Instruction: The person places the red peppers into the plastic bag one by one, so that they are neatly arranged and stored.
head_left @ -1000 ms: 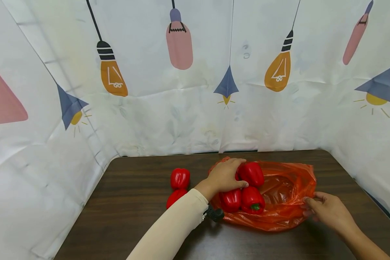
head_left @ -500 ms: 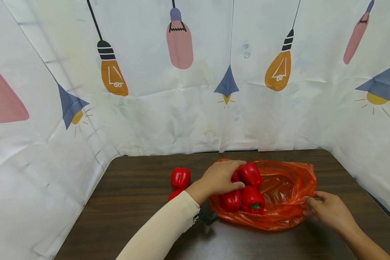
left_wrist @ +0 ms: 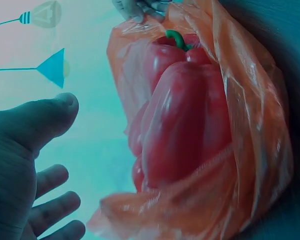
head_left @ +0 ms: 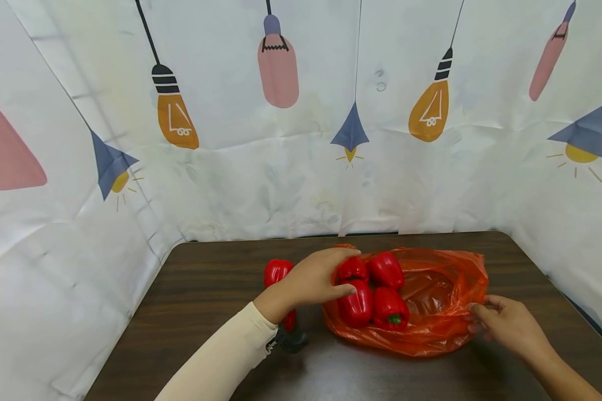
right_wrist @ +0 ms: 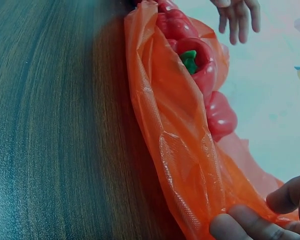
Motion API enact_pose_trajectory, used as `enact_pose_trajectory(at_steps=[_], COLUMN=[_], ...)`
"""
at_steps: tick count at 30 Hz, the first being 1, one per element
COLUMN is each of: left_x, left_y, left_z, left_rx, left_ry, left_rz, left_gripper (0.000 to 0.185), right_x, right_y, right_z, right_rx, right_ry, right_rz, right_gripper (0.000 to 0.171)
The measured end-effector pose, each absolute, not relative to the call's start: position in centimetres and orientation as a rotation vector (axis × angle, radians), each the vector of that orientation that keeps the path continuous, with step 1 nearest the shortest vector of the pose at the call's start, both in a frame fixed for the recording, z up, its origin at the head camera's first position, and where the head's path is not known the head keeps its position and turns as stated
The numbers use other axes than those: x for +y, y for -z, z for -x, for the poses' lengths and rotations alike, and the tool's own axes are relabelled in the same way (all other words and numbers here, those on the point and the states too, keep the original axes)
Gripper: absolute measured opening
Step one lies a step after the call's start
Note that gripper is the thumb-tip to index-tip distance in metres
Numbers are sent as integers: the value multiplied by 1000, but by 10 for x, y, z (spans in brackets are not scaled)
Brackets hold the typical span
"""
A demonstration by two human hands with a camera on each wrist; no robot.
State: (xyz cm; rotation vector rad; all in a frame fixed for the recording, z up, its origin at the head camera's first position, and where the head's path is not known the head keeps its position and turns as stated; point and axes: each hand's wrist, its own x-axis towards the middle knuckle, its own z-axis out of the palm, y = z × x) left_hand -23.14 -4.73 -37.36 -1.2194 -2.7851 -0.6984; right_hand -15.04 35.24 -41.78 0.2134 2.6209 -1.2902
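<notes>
Four red bell peppers (head_left: 371, 289) lie bunched together at the open left end of an orange plastic bag (head_left: 431, 312), which rests on its side on a dark wood-grain tabletop (head_left: 205, 289). Two more red peppers (head_left: 277, 272) sit on the bare wood just left of the bag, partly hidden behind the left wrist.

White sheeting printed with hanging light bulbs and blue lamp shades (head_left: 350, 131) closes the space in on the left, back and right, meeting the tabletop right at its far edge and along both sides. The bag lies toward the back and right of the surface, near the rear curtain. Bare wood stretches to the left of the loose peppers and across the near side.

The left hand (head_left: 313, 278), in a cream sleeve, hovers at the bag's mouth with fingers spread and relaxed; its grip is wide and holds nothing, the thumb just beside the nearest pepper. Whether it touches is unclear. A small black camera (head_left: 288, 340) hangs under that wrist.

The right hand (head_left: 506, 323) is at the bag's closed right end, its grip narrow, fingertips (right_wrist: 245, 222) pinching the orange plastic against the tabletop. The right forearm runs off the lower right corner.
</notes>
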Motion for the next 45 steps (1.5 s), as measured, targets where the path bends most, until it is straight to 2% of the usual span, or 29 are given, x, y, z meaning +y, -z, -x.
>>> enact_pose_trajectory(at_steps=[25,45], left_x=[-143,-187], left_y=[381,404], left_z=[209,182], left_rx=[-2902,-2911], left_ry=[919,969], left_rz=[1059,948], left_gripper=[70,65], right_x=[352,351], right_y=[419,415], right_z=[150,151], right_rx=[2629,2628], right_ry=[1266,1238], right_rz=[-226,-237], right_gripper=[63,64])
